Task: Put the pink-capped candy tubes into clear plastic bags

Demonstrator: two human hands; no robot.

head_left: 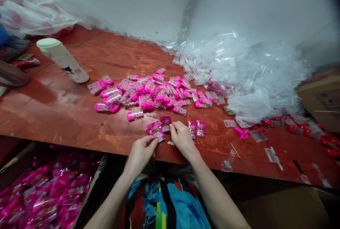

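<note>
Near the front edge of the table, my left hand (142,151) pinches the lower end of a small pink packet (153,127). A pale strip shows at that end, by the fingertips. My right hand (182,137) has its thumb and fingers closed on the side of a second pink packet (165,121), which touches or overlaps the first one. Two more pink packets (200,128) lie side by side just right of my right hand. Beyond both hands spreads a heap of clear tubes with pink caps (148,92), filled with small pink balls.
Clear empty tubes (220,59) pile up against the wall at the back right. Red-capped tubes (308,129) and a cardboard box (321,98) are farther right. A pale bottle (63,60) stands at left. Below the table's left edge sits a box of pink packets (50,190).
</note>
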